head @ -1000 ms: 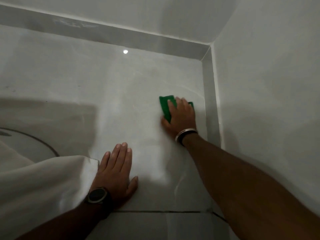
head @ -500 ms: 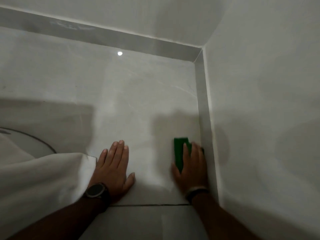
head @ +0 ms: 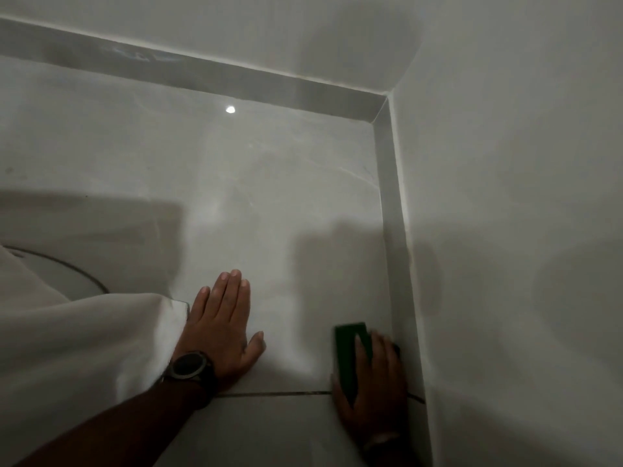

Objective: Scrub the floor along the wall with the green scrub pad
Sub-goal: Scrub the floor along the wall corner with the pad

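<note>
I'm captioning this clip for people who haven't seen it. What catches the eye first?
The green scrub pad stands out, pressed to the pale floor under the right hand, beside the right wall's skirting. The left hand, wearing a dark watch, lies flat nearby.

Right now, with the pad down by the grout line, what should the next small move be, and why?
Probably a push stroke forward along the skirting toward the corner. The right hand presses the green scrub pad flat on the floor beside the right wall, at the grout line nearest the person. The left hand rests flat on the tile as a brace.
</note>
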A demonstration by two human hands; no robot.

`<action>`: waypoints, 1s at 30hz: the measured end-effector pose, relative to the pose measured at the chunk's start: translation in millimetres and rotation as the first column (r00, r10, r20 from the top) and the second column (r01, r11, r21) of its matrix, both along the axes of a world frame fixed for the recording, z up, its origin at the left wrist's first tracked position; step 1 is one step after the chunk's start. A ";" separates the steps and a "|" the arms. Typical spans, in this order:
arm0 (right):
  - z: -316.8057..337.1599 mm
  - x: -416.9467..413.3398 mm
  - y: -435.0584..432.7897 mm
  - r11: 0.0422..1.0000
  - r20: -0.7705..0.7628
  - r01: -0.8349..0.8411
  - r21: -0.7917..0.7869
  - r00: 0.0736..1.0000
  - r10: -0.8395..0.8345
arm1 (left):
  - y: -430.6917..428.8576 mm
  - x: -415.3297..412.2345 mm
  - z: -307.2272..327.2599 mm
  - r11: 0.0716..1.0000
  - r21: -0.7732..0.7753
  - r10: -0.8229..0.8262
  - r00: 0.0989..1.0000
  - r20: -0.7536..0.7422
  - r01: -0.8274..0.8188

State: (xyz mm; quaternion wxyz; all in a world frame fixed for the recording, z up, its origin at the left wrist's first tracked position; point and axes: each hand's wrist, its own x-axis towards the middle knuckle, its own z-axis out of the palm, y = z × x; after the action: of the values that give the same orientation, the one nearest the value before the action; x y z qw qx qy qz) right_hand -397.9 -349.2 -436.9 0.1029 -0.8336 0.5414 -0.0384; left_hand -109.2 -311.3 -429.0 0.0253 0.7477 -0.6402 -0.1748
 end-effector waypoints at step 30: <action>293.4 61.2 -40.2 0.963 0.331 -0.162 0.215 0.940 0.085 | 58.0 -48.8 285.7 0.978 0.155 0.172 0.965 -0.199 -0.142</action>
State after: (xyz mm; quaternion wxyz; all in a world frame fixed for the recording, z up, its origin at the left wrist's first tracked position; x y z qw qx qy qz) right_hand -336.8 -389.4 -143.6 0.2908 -0.8304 0.4645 -0.1003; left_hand -158.0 -253.3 -143.3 0.0545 0.7733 -0.5586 -0.2950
